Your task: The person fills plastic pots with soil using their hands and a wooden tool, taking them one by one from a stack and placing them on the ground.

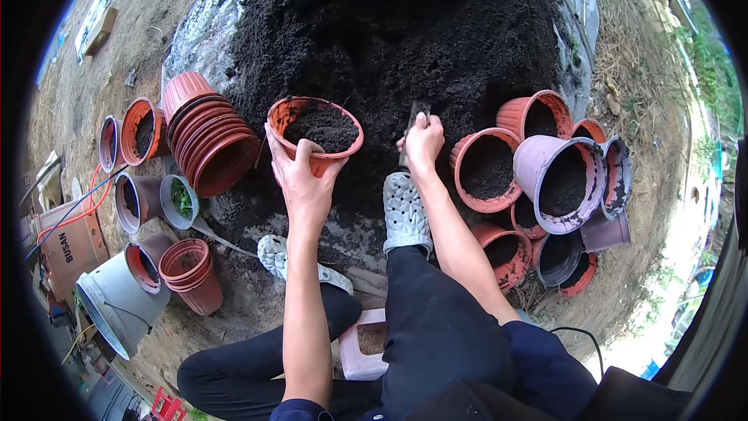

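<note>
My left hand [300,187] grips the near side of an orange plastic flower pot [336,162], its fingers wrapped over the wall and rim. Dark soil partly fills this pot, which is tilted with its mouth toward me. My right hand [424,142] is closed round a flat, narrow, dark tool [417,111] that stands roughly upright at the edge of the soil heap [374,39]. Its exact kind I cannot make out, as the fingers cover part of it. Just below the right hand is my grey clog [405,210].
A stack of nested brown pots [210,132] lies on the left, near a smaller stack [191,277] and a large white pot [113,304]. At right stand several soil-filled pots, including a pinkish one [534,171]. Plastic sheeting [573,0] edges the heap. A low stool [354,359] is beneath me.
</note>
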`<action>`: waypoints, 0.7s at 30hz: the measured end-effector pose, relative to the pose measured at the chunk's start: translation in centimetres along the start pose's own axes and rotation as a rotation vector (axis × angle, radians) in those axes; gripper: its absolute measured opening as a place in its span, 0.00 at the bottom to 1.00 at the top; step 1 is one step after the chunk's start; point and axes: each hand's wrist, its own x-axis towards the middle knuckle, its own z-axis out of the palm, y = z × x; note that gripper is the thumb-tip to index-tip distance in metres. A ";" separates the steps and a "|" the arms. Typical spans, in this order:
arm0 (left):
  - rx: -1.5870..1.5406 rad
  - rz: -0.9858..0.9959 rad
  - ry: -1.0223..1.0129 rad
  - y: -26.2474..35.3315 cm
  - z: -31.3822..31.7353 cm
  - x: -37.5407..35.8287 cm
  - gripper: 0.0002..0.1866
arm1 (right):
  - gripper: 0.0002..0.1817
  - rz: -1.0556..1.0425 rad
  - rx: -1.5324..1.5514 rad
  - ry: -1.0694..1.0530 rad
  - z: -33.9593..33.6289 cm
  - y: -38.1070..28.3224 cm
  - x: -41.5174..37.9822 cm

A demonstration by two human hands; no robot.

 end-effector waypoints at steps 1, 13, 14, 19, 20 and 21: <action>-0.007 0.003 -0.003 -0.1 -0.1 0.0 0.20 | 0.18 -0.018 -0.013 0.032 1.0 -1.5 0.8; 0.007 0.006 -0.020 -0.3 -0.7 0.5 0.20 | 0.17 -0.149 -0.067 -0.027 0.9 -3.6 0.6; 0.004 0.003 -0.019 -0.2 -0.5 0.5 0.20 | 0.16 -0.194 -0.101 -0.098 0.2 -3.7 -0.5; -0.014 -0.022 -0.031 -0.1 -0.2 0.3 0.20 | 0.06 -0.895 -0.469 -0.289 -1.4 -3.2 -4.7; -0.018 -0.021 -0.030 -0.1 -0.2 0.2 0.20 | 0.06 -0.881 -0.482 -0.312 -1.5 -3.2 -5.3; -0.012 -0.008 -0.018 -0.1 -0.3 0.1 0.20 | 0.07 -0.866 -0.494 -0.335 -1.6 -3.1 -5.7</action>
